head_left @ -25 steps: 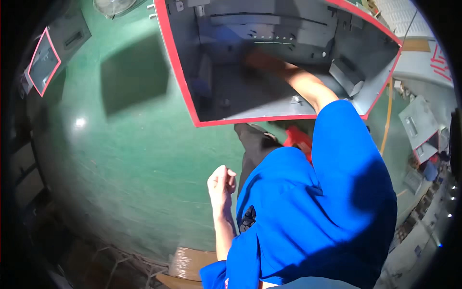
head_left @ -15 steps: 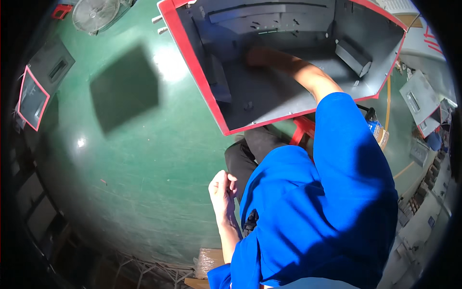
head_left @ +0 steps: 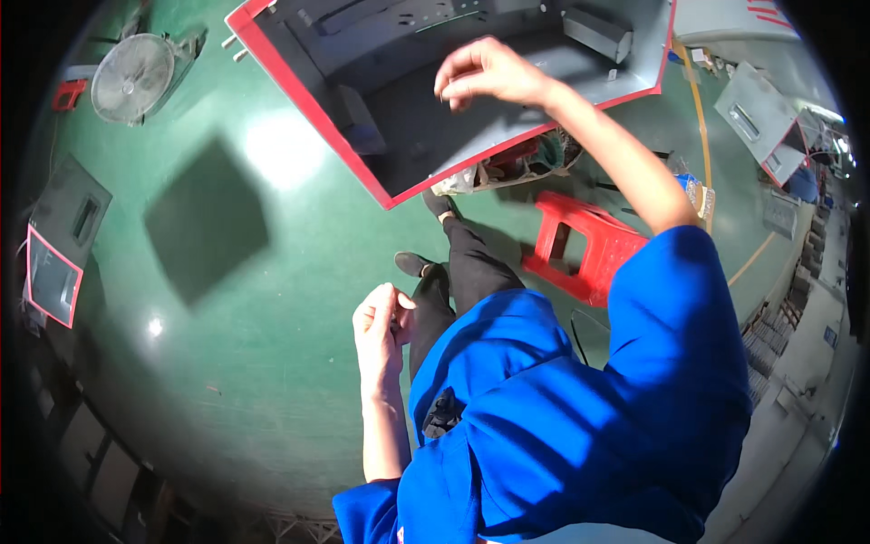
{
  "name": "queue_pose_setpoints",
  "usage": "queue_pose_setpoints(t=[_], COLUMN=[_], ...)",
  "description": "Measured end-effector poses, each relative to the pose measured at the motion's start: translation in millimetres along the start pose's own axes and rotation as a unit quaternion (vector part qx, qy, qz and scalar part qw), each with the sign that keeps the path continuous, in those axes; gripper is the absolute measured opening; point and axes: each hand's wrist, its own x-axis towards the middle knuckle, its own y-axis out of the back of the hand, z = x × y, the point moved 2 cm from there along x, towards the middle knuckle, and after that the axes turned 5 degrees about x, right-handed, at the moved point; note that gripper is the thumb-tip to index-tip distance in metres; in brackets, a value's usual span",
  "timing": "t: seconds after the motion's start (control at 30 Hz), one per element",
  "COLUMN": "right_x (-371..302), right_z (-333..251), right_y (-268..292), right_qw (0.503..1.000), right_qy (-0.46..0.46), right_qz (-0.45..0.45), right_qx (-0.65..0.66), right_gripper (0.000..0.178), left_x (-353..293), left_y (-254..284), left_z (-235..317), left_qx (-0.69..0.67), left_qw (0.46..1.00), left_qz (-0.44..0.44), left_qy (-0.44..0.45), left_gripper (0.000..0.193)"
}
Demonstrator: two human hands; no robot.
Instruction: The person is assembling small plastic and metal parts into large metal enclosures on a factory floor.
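Note:
A grey metal cabinet shell with a red rim lies with its opening toward me. Above that opening is my right hand, out of the interior, its fingers curled toward the thumb; whatever they may hold is too small to make out. Inside the shell a grey box-shaped bracket is fixed at the right, and another angled piece sits at the left. My left hand is held closed in front of my body, away from the cabinet, and its contents, if any, are hidden.
A red plastic stool stands just right of my legs. Under the cabinet's near edge is a container of assorted items. A fan stands far left, above another red-framed grey cabinet. More grey cabinets are at the right.
My right hand has come up out of the cabinet interior. I have moved back from the cabinet, so the stool and my feet now show. My left hand stays closed.

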Motion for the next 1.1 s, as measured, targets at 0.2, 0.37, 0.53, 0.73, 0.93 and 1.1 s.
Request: queue_pose_setpoints(t=[0.2,0.37,0.53,0.73,0.93,1.1], right_x=[-116,-162,-184,-192,-208,-217], right_z=[11,53,27,-10,-29,-30], right_y=[-36,-9,22,28,42,35], right_qw=[0.986,0.94,0.889,0.825,0.729,0.764], right_qy=[-0.133,-0.224,-0.19,-0.138,-0.148,-0.136], right_qz=[-0.1,-0.029,0.034,-0.025,-0.016,0.0], right_qx=[0.033,0.255,0.415,0.547,0.669,0.63], right_gripper=[0.007,0.012,0.018,0.042,0.054,0.057], left_x=[17,30,42,47,56,64], left_y=[-51,-94,-135,-168,-180,-175], left_z=[35,42,45,49,51,60], left_qx=[-0.026,-0.013,-0.002,-0.008,0.007,0.079], left_qw=[0.998,0.998,0.999,0.998,0.999,0.996], left_qz=[-0.05,-0.033,-0.029,-0.004,-0.004,-0.03], left_qy=[0.021,0.047,0.043,0.057,0.032,-0.006], left_gripper=[0.031,0.033,0.035,0.033,0.03,0.028])
